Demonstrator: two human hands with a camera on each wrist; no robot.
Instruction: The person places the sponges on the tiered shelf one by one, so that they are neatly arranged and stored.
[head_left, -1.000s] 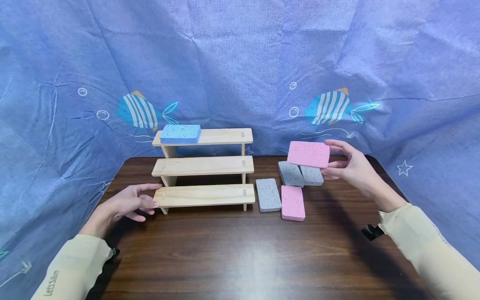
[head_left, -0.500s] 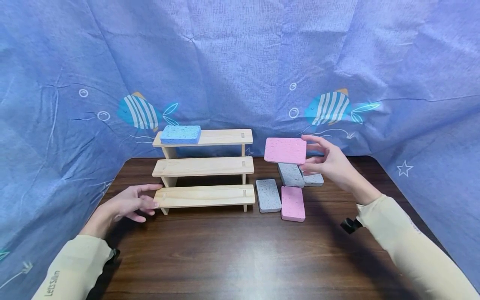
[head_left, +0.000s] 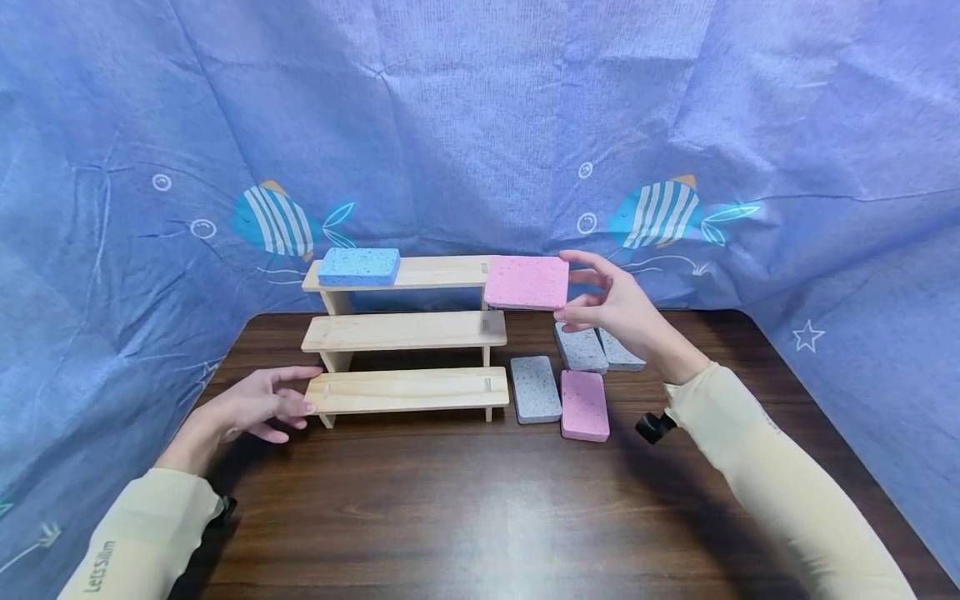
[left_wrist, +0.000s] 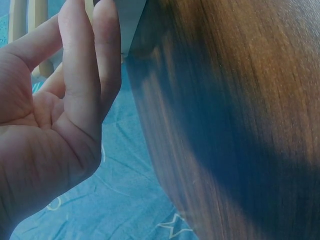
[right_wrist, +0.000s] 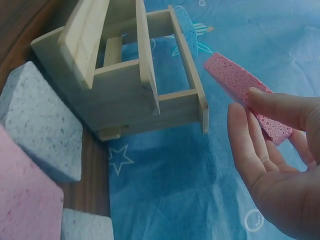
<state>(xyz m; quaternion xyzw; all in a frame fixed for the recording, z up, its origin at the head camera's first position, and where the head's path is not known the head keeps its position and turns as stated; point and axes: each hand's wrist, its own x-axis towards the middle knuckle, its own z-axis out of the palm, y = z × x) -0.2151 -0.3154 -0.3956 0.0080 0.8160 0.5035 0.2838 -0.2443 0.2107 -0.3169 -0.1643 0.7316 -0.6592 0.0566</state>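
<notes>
A pink sponge is pinched between thumb and fingers of my right hand. It is held in the air at the right end of the top tier of a three-tier wooden shelf, covering that end in the head view. The right wrist view shows the sponge clear of the wood. A blue sponge lies flat at the left of the top tier. My left hand is at the left end of the lowest tier, fingers loosely extended, fingertips at the board's edge; whether they press it is unclear.
Right of the shelf, a grey sponge and another pink sponge lie side by side on the dark wooden table. Two more grey sponges, one of them nearer, lie behind. A blue fish-print cloth hangs at the back.
My right hand has carried the pink sponge leftward and slightly up, from above the grey sponges to the shelf's top right end. The left hand has stayed in place.
</notes>
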